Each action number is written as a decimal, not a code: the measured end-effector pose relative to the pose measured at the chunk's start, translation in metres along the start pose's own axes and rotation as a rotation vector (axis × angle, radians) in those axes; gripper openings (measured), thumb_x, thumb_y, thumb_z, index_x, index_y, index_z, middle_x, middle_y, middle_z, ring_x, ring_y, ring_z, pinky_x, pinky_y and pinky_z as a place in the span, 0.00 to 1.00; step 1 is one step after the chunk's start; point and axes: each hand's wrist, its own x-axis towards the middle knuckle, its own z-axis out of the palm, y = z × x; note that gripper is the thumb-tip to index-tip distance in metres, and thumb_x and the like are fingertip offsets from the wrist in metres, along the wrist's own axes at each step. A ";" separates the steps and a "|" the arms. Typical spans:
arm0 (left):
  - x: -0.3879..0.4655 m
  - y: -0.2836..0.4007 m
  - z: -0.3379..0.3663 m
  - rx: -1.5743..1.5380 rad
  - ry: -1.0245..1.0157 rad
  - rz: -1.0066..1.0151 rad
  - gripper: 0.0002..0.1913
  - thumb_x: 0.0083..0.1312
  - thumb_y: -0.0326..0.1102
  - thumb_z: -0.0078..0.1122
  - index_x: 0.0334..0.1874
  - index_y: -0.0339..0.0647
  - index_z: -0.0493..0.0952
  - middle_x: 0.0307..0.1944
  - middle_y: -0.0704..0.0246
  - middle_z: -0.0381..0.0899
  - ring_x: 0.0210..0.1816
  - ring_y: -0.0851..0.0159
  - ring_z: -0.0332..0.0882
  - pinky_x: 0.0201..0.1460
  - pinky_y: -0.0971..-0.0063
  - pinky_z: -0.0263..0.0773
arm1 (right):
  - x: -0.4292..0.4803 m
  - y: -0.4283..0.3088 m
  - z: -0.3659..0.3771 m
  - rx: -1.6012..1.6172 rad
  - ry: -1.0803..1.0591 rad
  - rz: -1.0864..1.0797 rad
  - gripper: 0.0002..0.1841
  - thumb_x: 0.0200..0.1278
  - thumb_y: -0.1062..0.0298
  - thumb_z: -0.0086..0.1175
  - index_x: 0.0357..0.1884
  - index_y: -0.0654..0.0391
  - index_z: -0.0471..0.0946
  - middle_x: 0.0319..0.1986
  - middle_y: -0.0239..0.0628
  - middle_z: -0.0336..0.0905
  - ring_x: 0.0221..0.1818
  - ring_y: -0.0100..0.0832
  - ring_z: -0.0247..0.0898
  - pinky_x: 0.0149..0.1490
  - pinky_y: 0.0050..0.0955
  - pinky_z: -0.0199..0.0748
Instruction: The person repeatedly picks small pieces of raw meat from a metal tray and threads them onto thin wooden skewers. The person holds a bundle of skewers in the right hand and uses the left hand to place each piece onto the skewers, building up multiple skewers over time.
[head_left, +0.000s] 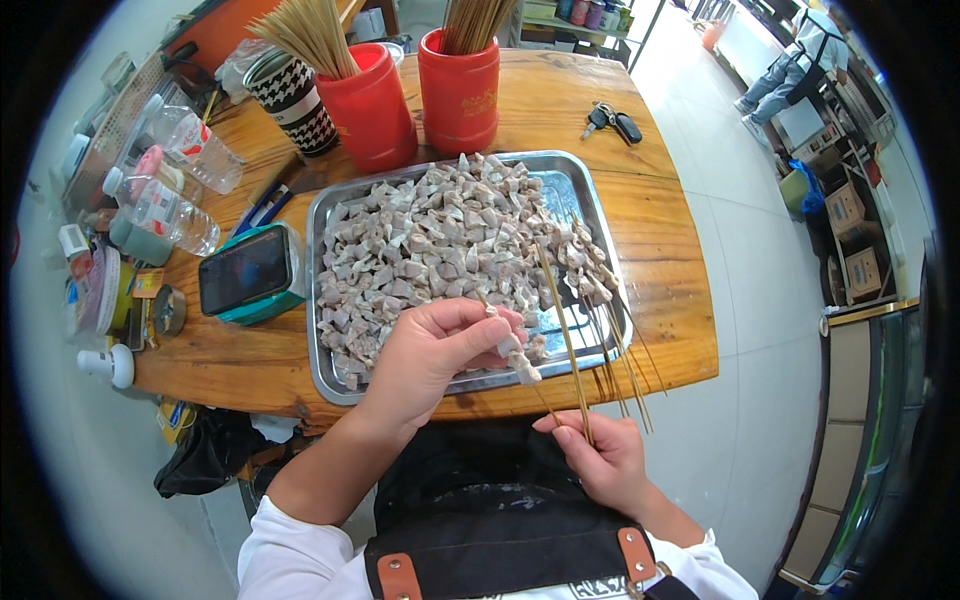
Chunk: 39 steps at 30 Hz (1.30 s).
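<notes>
Over the near edge of a metal tray (561, 196), my left hand (442, 341) pinches pale meat pieces (520, 363) threaded on a thin skewer. Lower and to the right, my right hand (604, 454) grips that skewer's bottom end together with other bare bamboo skewers (564, 330) that point up across the tray. A large heap of small pale meat pieces (427, 247) fills most of the tray. At its right side lie several loaded skewers (589, 262), their bare ends sticking out past the tray's rim.
Two red canisters (367, 112) of bamboo skewers and a houndstooth-patterned cup (296, 105) stand behind the tray. Left are a phone (246, 270) on a teal pack and plastic bottles (161, 210). Keys (611, 124) lie at the back right of the wooden table (667, 300). A person (799, 64) stands farther off.
</notes>
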 end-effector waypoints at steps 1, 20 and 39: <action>0.000 -0.001 0.001 0.018 -0.006 0.003 0.09 0.65 0.32 0.56 0.41 0.33 0.78 0.36 0.60 0.81 0.37 0.67 0.81 0.41 0.77 0.77 | 0.000 0.000 0.000 0.009 0.002 0.006 0.09 0.64 0.72 0.51 0.42 0.61 0.80 0.12 0.25 0.68 0.14 0.14 0.58 0.21 0.15 0.55; 0.025 -0.011 0.007 1.179 -0.074 0.662 0.10 0.54 0.27 0.56 0.39 0.39 0.76 0.27 0.67 0.72 0.29 0.63 0.73 0.35 0.73 0.71 | -0.008 0.003 -0.020 0.186 0.261 0.024 0.08 0.65 0.73 0.50 0.41 0.63 0.80 0.12 0.20 0.64 0.15 0.10 0.53 0.20 0.13 0.48; 0.019 0.012 -0.021 -0.235 -0.017 0.049 0.10 0.65 0.33 0.56 0.44 0.36 0.77 0.38 0.64 0.82 0.38 0.71 0.80 0.43 0.80 0.76 | -0.004 -0.001 -0.006 -0.106 0.034 -0.044 0.08 0.63 0.72 0.52 0.41 0.61 0.80 0.12 0.27 0.69 0.14 0.14 0.59 0.20 0.16 0.56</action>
